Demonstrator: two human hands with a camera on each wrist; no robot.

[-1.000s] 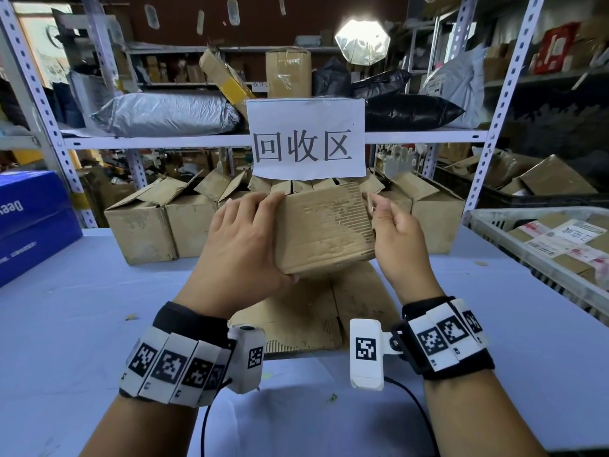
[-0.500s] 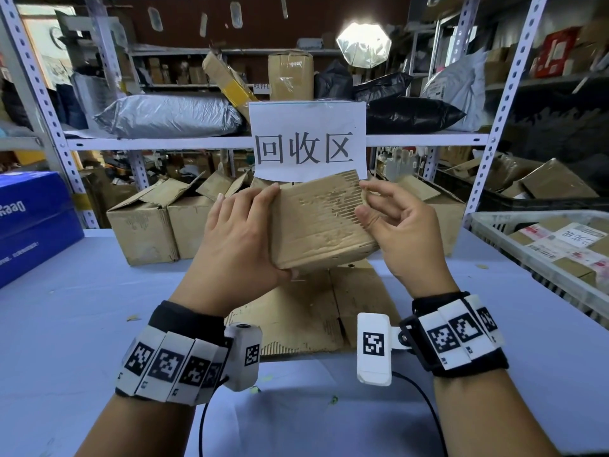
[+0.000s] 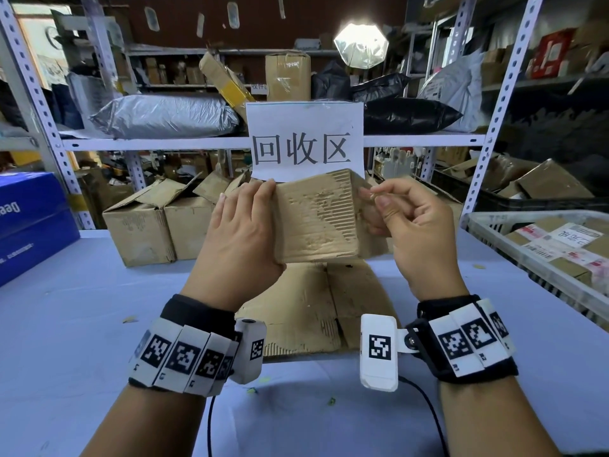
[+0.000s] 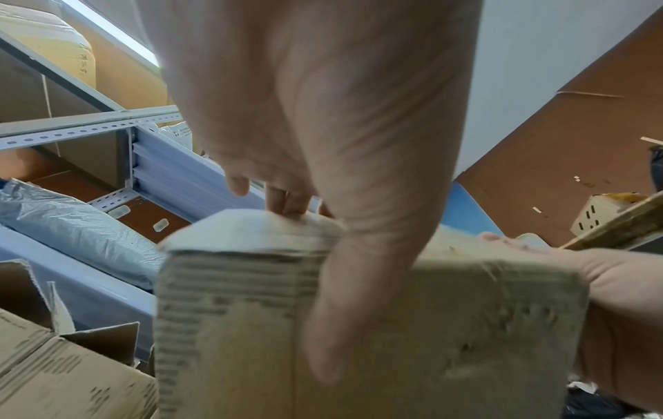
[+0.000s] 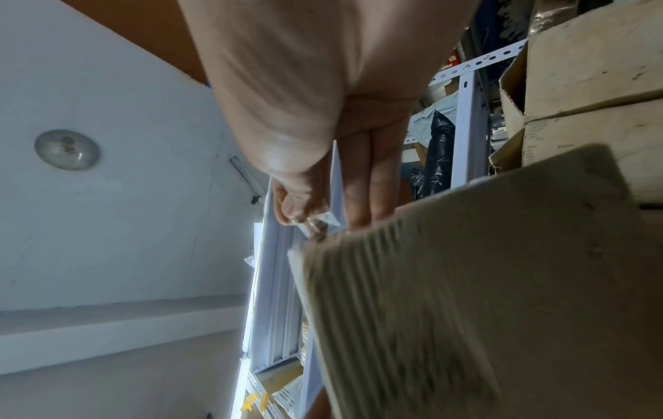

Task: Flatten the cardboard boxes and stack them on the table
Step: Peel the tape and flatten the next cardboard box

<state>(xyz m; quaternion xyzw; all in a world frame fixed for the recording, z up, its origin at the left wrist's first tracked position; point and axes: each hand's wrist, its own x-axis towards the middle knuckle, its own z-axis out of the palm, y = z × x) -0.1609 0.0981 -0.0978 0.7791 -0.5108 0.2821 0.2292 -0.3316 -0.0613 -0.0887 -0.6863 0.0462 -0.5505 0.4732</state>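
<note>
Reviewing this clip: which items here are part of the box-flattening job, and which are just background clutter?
Job: held cardboard box, left hand, right hand, flattened cardboard, open boxes, table.

Clutter: blue box, paper sign, white crate, shelf parcels.

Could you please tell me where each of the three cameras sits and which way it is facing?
Head: on the person's head, facing forward and down; both hands, left hand and right hand, hold a small cardboard box above the table.
Left wrist: looks along the palm at the box.
Right wrist: looks along the fingers up to the ceiling.
All three share the box.
</note>
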